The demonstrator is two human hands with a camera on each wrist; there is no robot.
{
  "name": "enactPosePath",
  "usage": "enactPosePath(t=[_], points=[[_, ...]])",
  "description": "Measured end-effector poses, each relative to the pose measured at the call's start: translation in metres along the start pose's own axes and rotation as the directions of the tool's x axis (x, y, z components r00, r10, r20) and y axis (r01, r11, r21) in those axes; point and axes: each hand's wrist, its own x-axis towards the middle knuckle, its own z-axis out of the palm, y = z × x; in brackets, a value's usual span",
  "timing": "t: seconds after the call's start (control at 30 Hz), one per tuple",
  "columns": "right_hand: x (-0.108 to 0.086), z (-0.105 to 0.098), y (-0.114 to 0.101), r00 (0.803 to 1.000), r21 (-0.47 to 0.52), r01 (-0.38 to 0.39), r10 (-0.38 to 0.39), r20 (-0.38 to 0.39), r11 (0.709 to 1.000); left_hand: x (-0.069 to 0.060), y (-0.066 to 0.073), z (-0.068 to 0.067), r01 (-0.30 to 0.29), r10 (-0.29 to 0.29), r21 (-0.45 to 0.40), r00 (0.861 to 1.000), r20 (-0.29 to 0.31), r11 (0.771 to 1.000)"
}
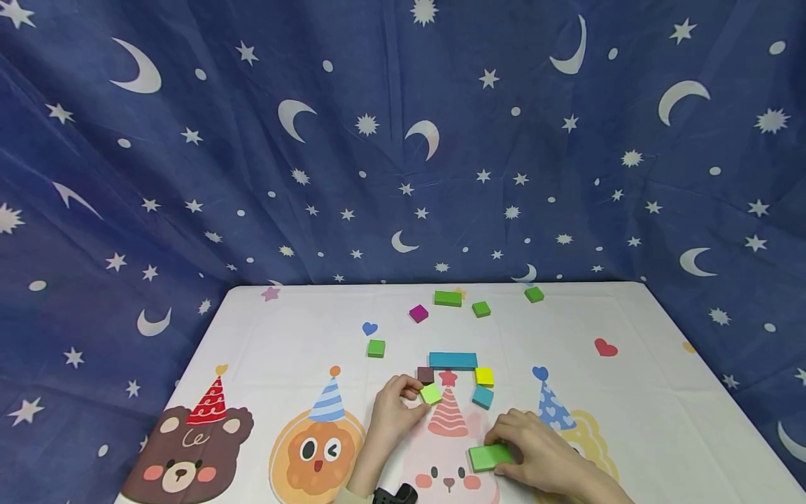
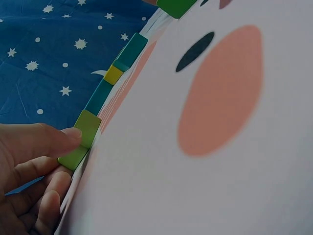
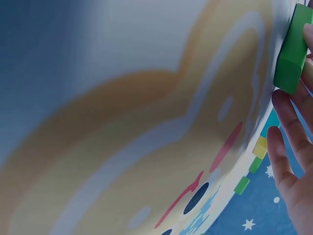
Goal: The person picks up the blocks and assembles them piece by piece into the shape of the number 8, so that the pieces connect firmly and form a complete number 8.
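My left hand (image 1: 395, 409) pinches a light green square block (image 1: 431, 394) between thumb and fingers, just below a dark brown block (image 1: 425, 376). In the left wrist view the thumb lies on that light green block (image 2: 84, 134). My right hand (image 1: 529, 448) grips a longer green block (image 1: 490, 458) lower on the table, over the printed rabbit's face. Across the top of a small arch of blocks lies a long blue block (image 1: 453, 361). A yellow block (image 1: 484, 376) and a blue square block (image 1: 483, 397) form its right side.
Farther back lie a long green block (image 1: 448, 299), a magenta block (image 1: 418, 313) and small green blocks (image 1: 481, 309) (image 1: 534, 295). Another green block (image 1: 376, 348) sits left of the arch. The white tablecloth (image 1: 661, 420) has printed animals; a blue starry curtain (image 1: 352, 140) hangs behind.
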Motion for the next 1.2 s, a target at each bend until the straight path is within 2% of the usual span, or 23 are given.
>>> enactPosePath(t=[0.27,0.93,1.2], points=[[0.0019,0.001,-0.0009,1.0,0.005,-0.014,0.014,0.012,1.0,0.0005,-0.0023,0.0002,-0.017,0.017,-0.011,1.0,-0.002,1.0],[0.0027,0.0007,0.0001,1.0,0.021,0.005,-0.006,0.013,1.0,-0.0002,-0.0019,0.0002,-0.014,0.014,-0.009,1.0,-0.005,1.0],[0.0064,-0.0014,-0.002,1.0,-0.001,0.005,-0.005,-0.027,1.0,0.0002,-0.0027,0.0009,-0.021,0.021,-0.001,1.0,-0.008,1.0]])
